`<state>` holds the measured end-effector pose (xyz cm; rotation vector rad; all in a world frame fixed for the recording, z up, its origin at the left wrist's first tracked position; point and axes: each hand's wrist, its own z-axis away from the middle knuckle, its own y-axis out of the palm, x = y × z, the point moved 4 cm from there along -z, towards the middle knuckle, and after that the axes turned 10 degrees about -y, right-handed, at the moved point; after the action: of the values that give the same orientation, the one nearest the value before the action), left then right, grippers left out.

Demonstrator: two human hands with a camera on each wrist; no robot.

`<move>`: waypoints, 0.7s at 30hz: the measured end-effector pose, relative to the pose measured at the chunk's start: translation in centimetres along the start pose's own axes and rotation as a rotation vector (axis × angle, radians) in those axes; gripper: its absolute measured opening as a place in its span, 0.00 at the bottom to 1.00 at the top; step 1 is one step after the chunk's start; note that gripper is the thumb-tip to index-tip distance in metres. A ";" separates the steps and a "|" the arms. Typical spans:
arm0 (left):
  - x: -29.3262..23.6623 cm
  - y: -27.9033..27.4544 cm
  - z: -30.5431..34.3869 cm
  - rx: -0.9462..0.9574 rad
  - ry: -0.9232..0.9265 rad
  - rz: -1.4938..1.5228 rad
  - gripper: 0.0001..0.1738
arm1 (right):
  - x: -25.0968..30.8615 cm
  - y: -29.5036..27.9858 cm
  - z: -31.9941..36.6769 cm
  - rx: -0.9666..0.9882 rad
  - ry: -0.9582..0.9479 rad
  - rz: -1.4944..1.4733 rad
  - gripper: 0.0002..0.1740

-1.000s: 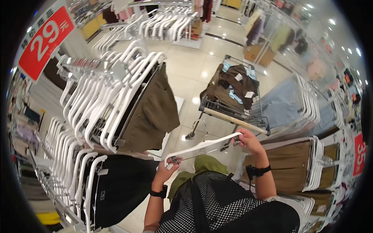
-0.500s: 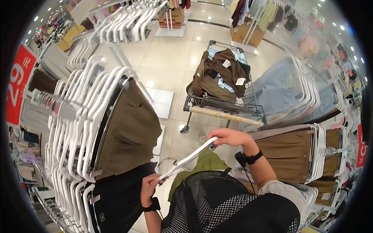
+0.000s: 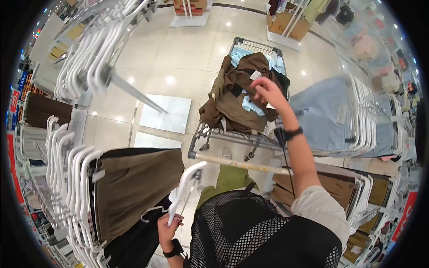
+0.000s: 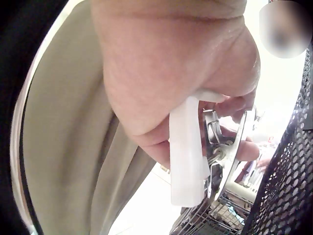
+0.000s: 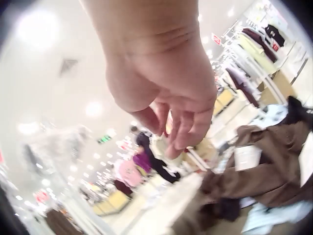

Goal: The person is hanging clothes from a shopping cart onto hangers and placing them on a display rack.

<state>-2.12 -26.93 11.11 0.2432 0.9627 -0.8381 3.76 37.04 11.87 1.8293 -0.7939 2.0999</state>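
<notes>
My left hand [image 3: 167, 230] grips one end of a white clip hanger [image 3: 180, 191], its metal hook pointing left. In the left wrist view a metal clip [image 4: 213, 128] of that hanger sits by the fingers, and no garment hangs from it. My right hand [image 3: 271, 94] is over the shopping cart [image 3: 199, 134], fingers loosely bent with nothing in them. Below it lies a pile of brown clothes [image 3: 230, 107] with white tags and pale blue checked cloth [image 3: 254, 106]. The right wrist view shows this hand [image 5: 171, 93] beside the brown pile.
At my left, olive-brown trousers [image 3: 138, 185] and black ones hang on a rack of white hangers [image 3: 67, 178]. Another rack of hangers [image 3: 96, 53] stands farther ahead on a white base [image 3: 165, 114]. Light blue trousers [image 3: 319, 111] and brown trousers [image 3: 330, 184] hang at the right.
My right hand has let go of the hanger and moved forward over the cart. The left hand still holds the hanger, now tilted more upright. The cart appears closer.
</notes>
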 end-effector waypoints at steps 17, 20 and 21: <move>-2.5 5.0 0.1 -0.242 0.057 -0.149 0.09 | -11.8 -10.8 -4.7 -0.559 0.055 1.158 0.15; -3.8 5.2 -0.3 -0.253 0.060 -0.115 0.09 | -3.5 -13.8 -4.0 -0.682 -0.347 1.069 0.16; -3.8 5.2 -0.2 -0.235 0.062 -0.099 0.08 | 1.0 -13.8 -2.2 -0.723 -0.400 0.838 0.16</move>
<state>0.46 -21.39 13.14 0.0194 1.1287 -0.8031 8.86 49.39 16.01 1.6159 -2.3640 1.3872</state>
